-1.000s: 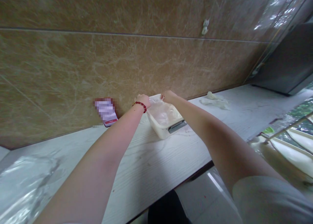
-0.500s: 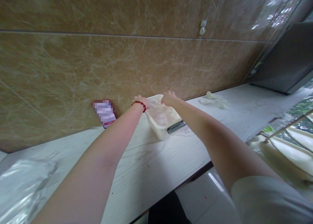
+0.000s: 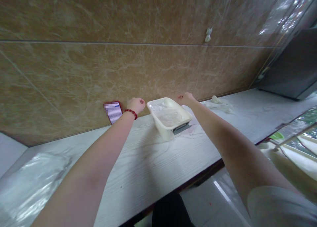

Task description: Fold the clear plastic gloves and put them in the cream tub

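A cream plastic tub (image 3: 162, 126) with a grey clip handle (image 3: 182, 128) sits on the counter, and clear crinkled plastic (image 3: 168, 116) shows inside it. My left hand (image 3: 137, 105), with a red bead bracelet at the wrist, is curled into a fist just left of the tub's rim. On the other side, my right hand (image 3: 187, 98) is likewise closed, beside the rim's far right corner. Both hands stand apart from the tub. Whatever their fingers hold, if anything, is hidden.
A phone (image 3: 114, 112) leans against the brown tiled wall (image 3: 74, 78). Clear plastic sheeting (image 3: 37, 184) lies on the left of the white counter (image 3: 138, 174). To the right are pale crumpled gloves (image 3: 219, 103) and a grey metal box (image 3: 292, 65).
Both hands have left the tub's rim and moved outward, the left to the left and the right to the right. The fingers are now curled closed. The view has shifted slightly.
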{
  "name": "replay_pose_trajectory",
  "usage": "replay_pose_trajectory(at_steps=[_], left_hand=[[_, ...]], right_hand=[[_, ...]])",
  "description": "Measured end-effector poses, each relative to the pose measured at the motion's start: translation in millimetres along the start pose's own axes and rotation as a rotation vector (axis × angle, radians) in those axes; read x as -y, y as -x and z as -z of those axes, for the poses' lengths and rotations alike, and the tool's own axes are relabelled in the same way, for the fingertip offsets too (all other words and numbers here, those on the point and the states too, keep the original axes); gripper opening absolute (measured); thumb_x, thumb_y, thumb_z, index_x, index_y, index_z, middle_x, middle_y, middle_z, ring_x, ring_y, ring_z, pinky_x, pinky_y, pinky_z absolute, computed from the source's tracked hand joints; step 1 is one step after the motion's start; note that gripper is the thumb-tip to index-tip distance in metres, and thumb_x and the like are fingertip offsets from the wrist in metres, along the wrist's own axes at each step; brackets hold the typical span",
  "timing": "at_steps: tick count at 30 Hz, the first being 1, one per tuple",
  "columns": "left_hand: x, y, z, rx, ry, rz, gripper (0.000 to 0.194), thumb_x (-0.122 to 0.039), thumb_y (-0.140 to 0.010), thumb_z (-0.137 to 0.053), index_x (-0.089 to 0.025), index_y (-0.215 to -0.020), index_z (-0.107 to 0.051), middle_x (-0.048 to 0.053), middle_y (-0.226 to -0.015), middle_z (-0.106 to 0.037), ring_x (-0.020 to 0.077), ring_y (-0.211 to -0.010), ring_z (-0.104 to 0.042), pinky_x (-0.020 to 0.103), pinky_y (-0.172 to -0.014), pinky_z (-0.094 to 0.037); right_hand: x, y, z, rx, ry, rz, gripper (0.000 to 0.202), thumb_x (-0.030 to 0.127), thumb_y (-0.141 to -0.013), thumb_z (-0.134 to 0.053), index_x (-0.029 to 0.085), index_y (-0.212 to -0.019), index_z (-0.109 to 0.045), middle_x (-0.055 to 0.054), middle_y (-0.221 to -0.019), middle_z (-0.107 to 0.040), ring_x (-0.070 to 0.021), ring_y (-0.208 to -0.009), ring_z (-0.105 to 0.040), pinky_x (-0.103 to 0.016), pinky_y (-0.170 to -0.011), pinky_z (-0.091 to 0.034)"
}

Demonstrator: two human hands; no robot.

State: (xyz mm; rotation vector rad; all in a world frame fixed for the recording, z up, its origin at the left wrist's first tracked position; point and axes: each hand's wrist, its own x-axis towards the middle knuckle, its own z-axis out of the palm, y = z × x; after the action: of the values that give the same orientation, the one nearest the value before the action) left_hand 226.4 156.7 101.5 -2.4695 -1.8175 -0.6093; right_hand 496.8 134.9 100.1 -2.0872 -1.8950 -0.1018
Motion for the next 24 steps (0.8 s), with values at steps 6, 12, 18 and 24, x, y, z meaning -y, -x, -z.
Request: replay_pose_trajectory(at_steps=[6,12,18,24], left_hand=[[45,63,10.0,-0.034,0.119,-0.042,0.030,-0.025,-0.072,-0.042,-0.016,-0.088,-0.065,0.007,-0.087,-0.065,0.0160,-0.080,-0.058,0.025,-0.074,-0.044],[74,140,15.7,-0.051,0.291,0.026,0.027,-0.024,-0.074,-0.043,-0.015,-0.089,-0.063,0.006,-0.089,-0.064,0.0141,-0.076,-0.057,0.025,-0.073,-0.044],[98,235,27.5,-0.082,0.390,0.090,0.024,-0.026,-0.076,-0.043,-0.018,-0.091,-0.060,0.004,-0.090,-0.062,0.0128,-0.077,-0.057,0.025,-0.075,-0.045],[165,324,45.9,-0.070,0.261,0.143,0.028,-0.031,-0.075,-0.043,-0.021,-0.096,-0.059,0.004,-0.095,-0.062,0.0156,-0.089,-0.056,0.027,-0.083,-0.042]], right_hand=[[26,32,19,-0.246,-0.157,0.003,0.024,0.021,-0.072,-0.046,0.016,-0.086,-0.065,-0.005,-0.073,-0.061,-0.0159,-0.069,-0.052,-0.024,-0.062,-0.038],[117,88,14,-0.416,-0.386,0.198,0.025,0.019,-0.074,-0.041,0.016,-0.086,-0.063,-0.007,-0.080,-0.061,-0.0175,-0.078,-0.052,-0.027,-0.072,-0.038],[215,164,-55,-0.210,-0.641,0.365,0.022,0.017,-0.072,-0.041,0.020,-0.082,-0.061,-0.004,-0.080,-0.062,-0.0158,-0.079,-0.054,-0.028,-0.075,-0.040],[273,224,-106,0.033,-0.711,0.513,0.019,0.014,-0.071,-0.045,0.023,-0.077,-0.061,-0.001,-0.081,-0.064,-0.0157,-0.082,-0.055,-0.032,-0.081,-0.039]])
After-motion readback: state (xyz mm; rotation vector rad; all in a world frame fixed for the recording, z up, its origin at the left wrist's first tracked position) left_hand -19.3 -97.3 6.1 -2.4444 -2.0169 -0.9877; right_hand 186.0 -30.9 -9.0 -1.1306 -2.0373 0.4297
